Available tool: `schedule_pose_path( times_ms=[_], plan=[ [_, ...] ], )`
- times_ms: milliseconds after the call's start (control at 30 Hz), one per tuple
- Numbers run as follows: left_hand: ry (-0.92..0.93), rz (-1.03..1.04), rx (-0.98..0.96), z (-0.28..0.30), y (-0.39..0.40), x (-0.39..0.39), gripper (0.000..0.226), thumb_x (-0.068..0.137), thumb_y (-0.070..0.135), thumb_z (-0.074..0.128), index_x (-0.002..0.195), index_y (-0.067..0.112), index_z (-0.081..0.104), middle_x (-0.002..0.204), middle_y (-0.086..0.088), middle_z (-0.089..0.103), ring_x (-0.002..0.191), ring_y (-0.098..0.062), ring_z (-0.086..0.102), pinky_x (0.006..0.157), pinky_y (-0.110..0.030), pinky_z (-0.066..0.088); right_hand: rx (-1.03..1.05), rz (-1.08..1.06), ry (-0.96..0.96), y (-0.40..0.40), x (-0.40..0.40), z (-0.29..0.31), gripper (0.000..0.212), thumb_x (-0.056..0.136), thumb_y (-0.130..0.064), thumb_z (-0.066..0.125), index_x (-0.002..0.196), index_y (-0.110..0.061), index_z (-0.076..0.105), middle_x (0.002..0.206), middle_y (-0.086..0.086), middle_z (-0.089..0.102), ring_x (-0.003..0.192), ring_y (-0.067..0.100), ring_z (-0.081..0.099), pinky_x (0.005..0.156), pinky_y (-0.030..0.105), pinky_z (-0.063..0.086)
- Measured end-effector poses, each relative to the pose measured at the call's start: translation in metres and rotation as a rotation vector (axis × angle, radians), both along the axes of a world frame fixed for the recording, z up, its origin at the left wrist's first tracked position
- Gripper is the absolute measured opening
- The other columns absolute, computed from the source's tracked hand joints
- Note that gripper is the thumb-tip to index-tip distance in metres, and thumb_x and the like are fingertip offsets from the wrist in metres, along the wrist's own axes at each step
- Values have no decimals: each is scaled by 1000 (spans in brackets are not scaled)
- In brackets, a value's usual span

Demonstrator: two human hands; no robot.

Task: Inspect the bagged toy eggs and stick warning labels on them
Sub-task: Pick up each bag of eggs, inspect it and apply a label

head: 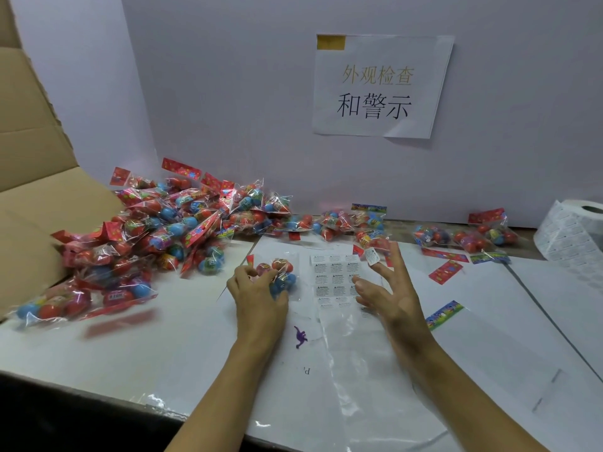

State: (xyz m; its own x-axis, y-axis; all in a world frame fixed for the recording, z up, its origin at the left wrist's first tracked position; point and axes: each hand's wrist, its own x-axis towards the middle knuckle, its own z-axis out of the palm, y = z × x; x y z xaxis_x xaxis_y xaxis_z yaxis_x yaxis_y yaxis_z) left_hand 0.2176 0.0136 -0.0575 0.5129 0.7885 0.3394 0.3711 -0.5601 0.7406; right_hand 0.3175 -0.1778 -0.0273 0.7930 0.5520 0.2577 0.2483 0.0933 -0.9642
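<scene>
White paper-covered table (130, 347), white wall (228, 93) behind.

A white paper sign (381, 86) with printed characters hangs on the pale wall (228, 76) ahead of me, a yellow tape strip (331, 42) at its top left corner. To my left an open cardboard box (36, 177) rests on the table (130, 347), near a small purple figure mark (300, 336).

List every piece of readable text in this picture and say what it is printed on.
"外观检查" over "和警示": paper sign taped to the wall.
"WARNING": heads each sticker on the label sheet; the smaller print is unreadable.
Label on a right hand fingertip: too small.
Egg bags, label roll: blurred.
</scene>
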Motion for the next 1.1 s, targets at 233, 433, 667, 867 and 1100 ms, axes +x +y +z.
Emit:
schedule_pose_path(
  times_ms=[233,433,667,867,1100],
  plan=[
    [-207,-428,-55,25,-20,-12,31,85,13,82,99,39,73,142,2,39,125,-15,46,94,-6,42,7,-85,-11,2,6,-4,102,69,-56,75,141,-69,5,160,-12,29,128,5,54,88,15,48],
    [-72,-741,-12,24,-36,-12,33,88,7,78,108,33,78,149,10,36,138,-7,39,111,-9,37,-37,-137,48,2,12,-9,120,68,-57,83,153,-55,-1,166,-4,23,87,-10,63,65,7,49],
    [-276,-662,-238,20,-35,-7,94,76,25,81,147,52,26,161,14,17,143,-5,36,104,-7,40,5,-111,97,3,16,-14,120,70,-31,84,155,-51,2,162,6,31,96,7,67,68,14,55],
    [-279,-668,-965,22,-33,-4,75,71,44,87,136,19,57,129,-7,70,114,-26,71,91,-36,60,89,-9,247,5,12,-14,124,65,-19,86,156,-49,6,155,9,38,103,12,68,64,21,58],
    [-301,-753,-829,18,-31,-7,29,84,37,83,107,19,81,119,-5,76,110,-26,73,89,-30,59,4,-32,177,6,5,-12,126,60,-48,94,149,-60,6,159,0,35,124,22,55,90,29,55]
  ],
)
